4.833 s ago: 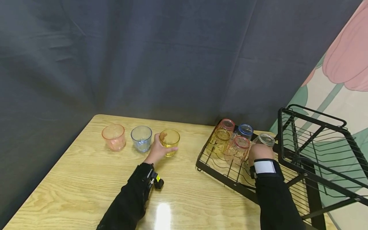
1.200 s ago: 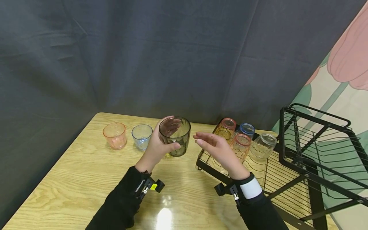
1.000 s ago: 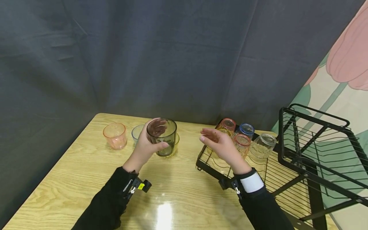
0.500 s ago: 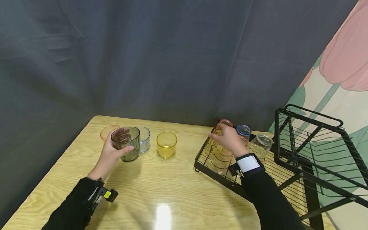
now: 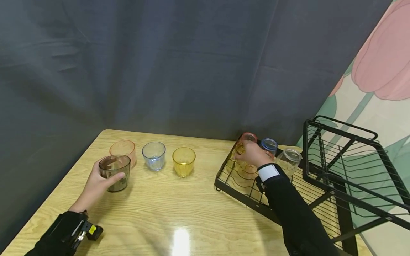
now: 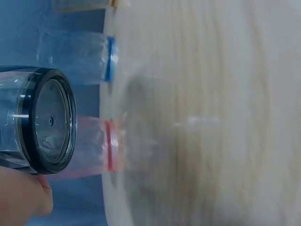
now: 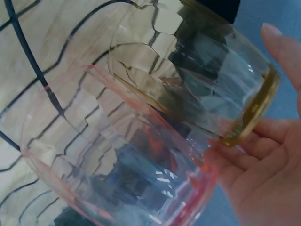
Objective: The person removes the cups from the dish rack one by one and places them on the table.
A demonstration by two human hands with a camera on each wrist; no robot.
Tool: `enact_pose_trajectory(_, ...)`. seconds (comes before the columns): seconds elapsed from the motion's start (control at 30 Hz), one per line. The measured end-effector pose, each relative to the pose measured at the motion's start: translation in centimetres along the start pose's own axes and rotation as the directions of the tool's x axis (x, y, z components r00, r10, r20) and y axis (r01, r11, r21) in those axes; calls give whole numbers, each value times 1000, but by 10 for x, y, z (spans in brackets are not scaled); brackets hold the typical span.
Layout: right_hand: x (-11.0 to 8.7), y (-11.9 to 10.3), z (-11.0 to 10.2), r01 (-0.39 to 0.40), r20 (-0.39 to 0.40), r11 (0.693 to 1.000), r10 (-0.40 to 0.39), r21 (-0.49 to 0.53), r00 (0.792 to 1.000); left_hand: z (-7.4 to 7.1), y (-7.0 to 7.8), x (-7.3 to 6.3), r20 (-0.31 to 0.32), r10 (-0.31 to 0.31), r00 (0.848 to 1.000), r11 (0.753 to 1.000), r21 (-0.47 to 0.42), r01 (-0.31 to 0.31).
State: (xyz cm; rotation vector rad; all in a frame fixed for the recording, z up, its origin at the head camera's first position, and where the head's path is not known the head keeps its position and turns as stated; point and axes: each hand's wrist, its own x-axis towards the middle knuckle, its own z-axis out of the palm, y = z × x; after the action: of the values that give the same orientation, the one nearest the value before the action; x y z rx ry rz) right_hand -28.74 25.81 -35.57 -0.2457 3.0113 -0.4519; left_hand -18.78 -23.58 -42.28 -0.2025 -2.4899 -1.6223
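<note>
OK, left hand [image 5: 98, 182] has the grey glass [image 5: 120, 184] gripped upright, just above the counter [image 5: 153, 206], before the pink glass [image 5: 129, 151]. Right hand [image 5: 253, 155] spread around the upside-down yellow glass [image 7: 193, 80] in the black rack [image 5: 246, 204], thumb clear.

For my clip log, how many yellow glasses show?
2: one yellow glass upright on the table, beside a blue glass; another yellow glass upside down in the rack, at the right hand. That hand could hide more.
</note>
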Motion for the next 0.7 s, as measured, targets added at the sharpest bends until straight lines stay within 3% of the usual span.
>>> enact_pose_trajectory(0.33,3,-2,6,-43,20,999,43,-10,999,-11,-16,0,9,-52,999,997,50,52)
enact_pose_trajectory(0.53,3,-4,5,-44,19,999,44,-10,999,-12,-21,0,37,-119,992,989,96,115)
enact_pose_trajectory(0.7,2,0,7,-38,6,999,38,-3,999,-10,-27,1,64,-113,992,984,146,103)
